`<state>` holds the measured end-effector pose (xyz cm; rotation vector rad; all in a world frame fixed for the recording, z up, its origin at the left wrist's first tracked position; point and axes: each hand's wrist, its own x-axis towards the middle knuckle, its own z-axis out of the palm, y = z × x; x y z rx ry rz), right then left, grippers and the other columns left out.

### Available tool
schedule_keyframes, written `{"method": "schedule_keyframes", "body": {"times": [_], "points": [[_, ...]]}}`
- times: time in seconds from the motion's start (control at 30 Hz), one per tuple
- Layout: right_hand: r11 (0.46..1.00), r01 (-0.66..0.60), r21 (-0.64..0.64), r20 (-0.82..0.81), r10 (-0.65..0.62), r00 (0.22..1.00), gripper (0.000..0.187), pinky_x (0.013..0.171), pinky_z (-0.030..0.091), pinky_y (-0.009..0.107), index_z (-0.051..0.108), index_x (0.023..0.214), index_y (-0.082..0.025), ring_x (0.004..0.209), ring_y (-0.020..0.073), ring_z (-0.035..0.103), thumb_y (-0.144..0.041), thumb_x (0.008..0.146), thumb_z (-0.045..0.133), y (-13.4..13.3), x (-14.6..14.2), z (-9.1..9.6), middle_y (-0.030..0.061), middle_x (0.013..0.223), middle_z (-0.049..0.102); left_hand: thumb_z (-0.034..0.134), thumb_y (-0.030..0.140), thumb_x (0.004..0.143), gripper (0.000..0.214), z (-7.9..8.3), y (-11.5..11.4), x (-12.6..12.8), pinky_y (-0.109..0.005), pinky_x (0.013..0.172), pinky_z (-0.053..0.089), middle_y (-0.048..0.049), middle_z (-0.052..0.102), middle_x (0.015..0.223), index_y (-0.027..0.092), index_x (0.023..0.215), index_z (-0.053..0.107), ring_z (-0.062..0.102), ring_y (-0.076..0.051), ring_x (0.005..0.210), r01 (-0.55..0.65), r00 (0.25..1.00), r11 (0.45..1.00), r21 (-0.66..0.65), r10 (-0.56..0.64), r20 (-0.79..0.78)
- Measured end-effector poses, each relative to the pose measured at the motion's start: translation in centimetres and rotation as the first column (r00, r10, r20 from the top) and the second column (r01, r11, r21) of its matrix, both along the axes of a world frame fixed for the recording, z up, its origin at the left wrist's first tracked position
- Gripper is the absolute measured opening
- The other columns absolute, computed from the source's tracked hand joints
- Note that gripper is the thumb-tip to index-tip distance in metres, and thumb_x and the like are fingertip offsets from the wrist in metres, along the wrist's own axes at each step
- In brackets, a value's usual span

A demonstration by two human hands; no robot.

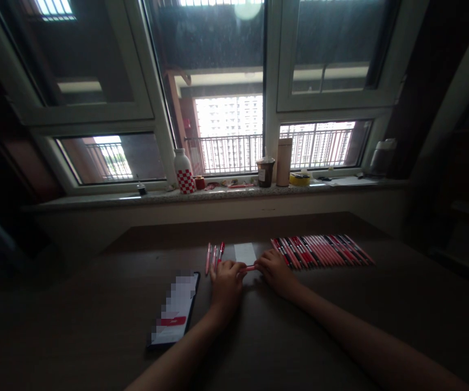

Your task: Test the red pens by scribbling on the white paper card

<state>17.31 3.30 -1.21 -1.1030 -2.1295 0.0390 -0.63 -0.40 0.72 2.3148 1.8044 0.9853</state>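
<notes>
Between my two hands a pink pen [251, 267] lies crosswise, just above or on the near edge of a small white paper [244, 253]. My left hand [225, 282] pinches its left end, and my right hand [276, 271] has the other end in its fingertips. Beyond my left hand, 3 pens [208, 258] lie side by side, partly hidden by my fingers. To the right of my right hand stretches a neat row of several pink, red and black pens [319, 251], lying parallel on the dark table [299, 336].
A phone [173, 312] with a lit screen lies left of my left forearm. Along the windowsill [153, 200] stand a red-checked white bottle [184, 172], a lidded cup [265, 172], a tall tan flask [284, 163] and a yellow roll [299, 179].
</notes>
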Motion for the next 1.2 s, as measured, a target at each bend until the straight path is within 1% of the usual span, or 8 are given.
{"method": "schedule_keyframes", "body": {"times": [0.1,0.2,0.3,0.5,0.87,0.97,1.1,1.2], "points": [[1.0,0.001,0.0,0.004,-0.001,1.0,0.024,0.085,0.036,0.036,0.067,0.087,-0.021,0.091,0.0208,0.048,-0.03,0.095,0.046,0.06,0.01,-0.05,0.0052,0.087,0.06,0.05,0.026,0.087,0.018,0.01,-0.04,0.02,-0.047,0.104,0.024,-0.0012,0.064,0.1,0.027,0.096,0.065,0.05,-0.021,0.104,0.007,1.0,1.0,0.004,-0.007,0.004],[1.0,-0.007,-0.015,-0.012,0.007,1.0,0.019,0.087,0.036,0.037,0.066,0.098,-0.023,0.094,0.0219,0.049,-0.034,0.092,0.052,0.05,0.02,-0.02,0.0054,0.091,0.061,0.047,0.027,0.089,0.02,-0.03,-0.04,0.04,-0.046,0.103,0.025,-0.0019,0.064,0.1,0.027,0.098,0.065,0.05,-0.021,0.104,0.004,1.0,1.0,0.009,-0.004,0.001],[1.0,0.002,-0.02,-0.023,-0.003,1.0,0.021,0.089,0.036,0.039,0.063,0.106,-0.023,0.098,0.0231,0.05,-0.033,0.088,0.057,-0.05,0.02,0.07,0.0059,0.096,0.062,0.045,0.028,0.09,0.022,-0.04,-0.02,0.04,-0.046,0.102,0.026,-0.0022,0.064,0.1,0.027,0.1,0.064,0.05,-0.022,0.105,-0.005,1.0,1.0,0.015,0.005,-0.003],[1.0,-0.011,-0.006,-0.004,0.011,1.0,0.013,0.088,0.036,0.038,0.065,0.098,-0.026,0.096,0.0228,0.049,-0.029,0.089,0.056,-0.17,0.03,0.25,0.0041,0.092,0.063,0.047,0.028,0.089,0.02,0.01,0.04,0.01,-0.044,0.101,0.027,-0.0021,0.064,0.099,0.027,0.097,0.066,0.051,-0.021,0.103,-0.005,1.0,1.0,0.006,0.005,-0.005],[0.999,-0.004,0.033,0.002,0.004,1.0,0.018,0.086,0.037,0.037,0.069,0.092,-0.023,0.093,0.0219,0.05,-0.03,0.091,0.052,0.11,0.09,-0.08,0.0058,0.089,0.062,0.047,0.029,0.089,0.02,0.2,-0.12,0.03,-0.046,0.102,0.026,-0.0018,0.064,0.096,0.028,0.095,0.066,0.051,-0.021,0.103,0.01,1.0,1.0,-0.005,-0.01,-0.003],[0.999,-0.013,0.033,0.01,0.013,1.0,0.019,0.086,0.037,0.038,0.069,0.097,-0.025,0.094,0.0221,0.051,-0.03,0.092,0.051,0.18,0.1,-0.18,0.0057,0.089,0.063,0.046,0.029,0.089,0.021,0.2,-0.09,0.05,-0.047,0.102,0.026,-0.0024,0.064,0.097,0.027,0.096,0.066,0.051,-0.022,0.104,0.003,1.0,1.0,-0.008,-0.003,-0.002],[1.0,-0.01,0.005,-0.001,0.01,1.0,0.025,0.089,0.037,0.039,0.063,0.11,-0.024,0.098,0.024,0.05,-0.033,0.088,0.059,-0.02,0.1,0.02,0.0064,0.095,0.063,0.045,0.03,0.09,0.022,0.04,0.0,0.01,-0.048,0.102,0.025,-0.0023,0.065,0.097,0.027,0.098,0.066,0.052,-0.022,0.103,-0.02,1.0,1.0,0.017,0.02,0.004],[1.0,-0.005,-0.008,-0.01,0.005,1.0,0.02,0.09,0.036,0.04,0.063,0.106,-0.022,0.099,0.0242,0.049,-0.029,0.087,0.059,-0.13,0.08,0.14,0.0065,0.099,0.063,0.045,0.031,0.09,0.022,0.0,-0.01,-0.01,-0.048,0.103,0.025,-0.0016,0.065,0.096,0.028,0.098,0.066,0.052,-0.021,0.101,-0.023,1.0,0.999,0.024,0.023,0.009]]}}
